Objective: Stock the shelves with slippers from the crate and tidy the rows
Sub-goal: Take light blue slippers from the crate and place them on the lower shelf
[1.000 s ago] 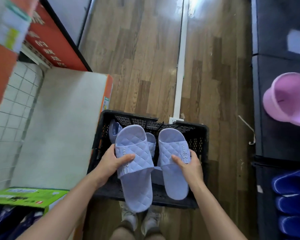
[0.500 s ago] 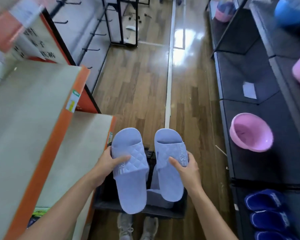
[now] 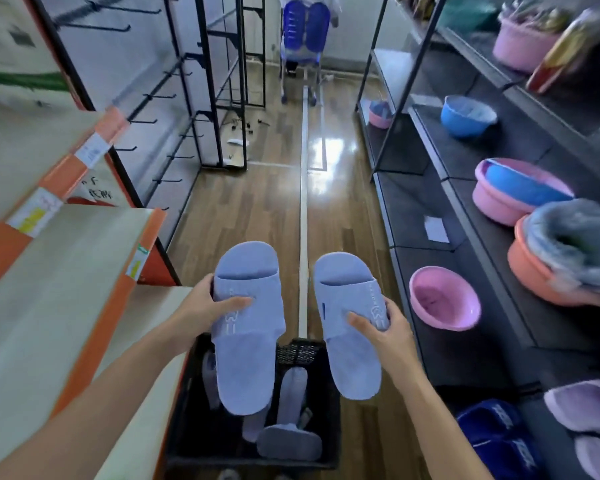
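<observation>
**Head view: a pair of slippers held above the crate in the aisle**

Head view. A wooden floor is running straight ahead as a narrow aisle, with a white strip lying along its middle. Pale shelf boards with orange edges are bounding the aisle on the left. Dark shelves are bounding it on the right. The black mesh crate is standing on the floor directly below the hands, just beside the orange-edged boards, and is taking up much of the aisle width here. Beyond it the floor is lying open as far as a black wire rack on the left and a blue cart at the far end.

On the dark shelves a pink basin is sitting nearest the hands. Dark blue slippers and lilac slippers are lying on the shelf lower in the frame. Further basins, pink, blue and orange, are standing on the boards higher up.

The left hand is closing its grip on the strap of one pale blue slipper, thumb on top. The right hand is gripping the strap of the second slipper in the same way. Both are being held side by side, apart, toes pointing away, above the crate. Each is showing a smooth sole and a broad strap with white lettering. More loose slippers of the same colour are lying jumbled inside the crate.
</observation>
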### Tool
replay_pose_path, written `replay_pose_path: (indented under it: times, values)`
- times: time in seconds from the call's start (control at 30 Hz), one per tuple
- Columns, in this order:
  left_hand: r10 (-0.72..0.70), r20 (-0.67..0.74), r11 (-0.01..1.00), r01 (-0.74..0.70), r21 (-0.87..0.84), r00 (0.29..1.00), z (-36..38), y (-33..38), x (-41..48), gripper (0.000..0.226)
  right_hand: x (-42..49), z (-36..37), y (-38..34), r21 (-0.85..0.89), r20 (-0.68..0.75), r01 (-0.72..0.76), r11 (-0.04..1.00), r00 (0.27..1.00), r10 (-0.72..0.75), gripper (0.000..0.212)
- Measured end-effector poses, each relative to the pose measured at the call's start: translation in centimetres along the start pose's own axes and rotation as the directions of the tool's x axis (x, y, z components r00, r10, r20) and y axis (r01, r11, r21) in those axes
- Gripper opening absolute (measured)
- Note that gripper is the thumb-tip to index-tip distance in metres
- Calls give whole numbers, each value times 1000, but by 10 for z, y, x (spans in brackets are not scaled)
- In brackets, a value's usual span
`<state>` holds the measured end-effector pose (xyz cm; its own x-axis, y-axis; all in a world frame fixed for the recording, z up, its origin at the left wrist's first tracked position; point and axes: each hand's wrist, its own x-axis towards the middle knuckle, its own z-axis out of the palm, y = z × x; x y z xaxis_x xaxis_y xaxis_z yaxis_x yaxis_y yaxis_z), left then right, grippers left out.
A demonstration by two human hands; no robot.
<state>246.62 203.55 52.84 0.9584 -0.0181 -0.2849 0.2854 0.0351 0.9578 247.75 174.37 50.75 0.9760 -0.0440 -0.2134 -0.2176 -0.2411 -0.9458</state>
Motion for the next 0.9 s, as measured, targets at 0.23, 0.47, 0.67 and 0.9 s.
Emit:
replay_pose_path:
  times: [0.23, 0.47, 0.67, 0.9]
  values:
    - [27, 141, 996, -40, 85, 990, 34, 33, 11, 87, -40, -46, -23, 68, -116, 32, 997, 993, -24, 53]
    - [50, 405, 990, -100, 103, 913, 66, 62, 35, 89, -87, -64, -35, 121, -345, 71, 990, 938, -25, 65]
    - [31, 617, 981, -143, 133, 786, 100, 73, 45, 89, -141, -54, -37, 160, -601, 51, 986, 797, 56, 68]
    - [34, 814, 952, -267, 151, 580, 155, 73, 7, 91, -230, -30, -36, 193, -826, 29, 981, 544, 147, 70]
